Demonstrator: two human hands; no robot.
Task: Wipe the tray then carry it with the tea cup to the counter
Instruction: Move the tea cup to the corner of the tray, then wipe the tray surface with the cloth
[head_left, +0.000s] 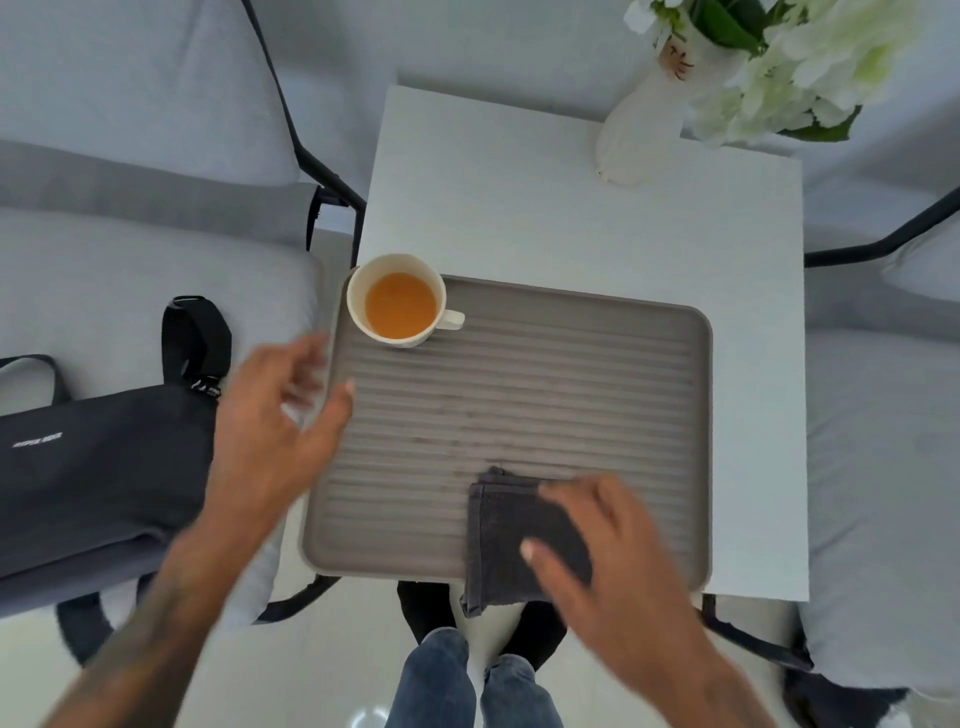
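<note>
A grey ribbed tray (545, 395) lies on a small white table (571, 208), overhanging its near left corner. A white tea cup (397, 300) holding amber tea stands in the tray's far left corner, handle pointing right. A folded dark grey cloth (506, 540) rests on the tray's near edge and hangs over it. My right hand (613, 561) lies flat on the cloth with fingers spread. My left hand (280, 415) hovers at the tray's left rim, fingers apart and blurred, holding nothing.
A white vase (644, 119) with white flowers stands at the table's far right corner. Grey cushioned chairs flank the table; a black bag (98, 467) sits on the left seat. My legs and dark shoes show below the tray's near edge.
</note>
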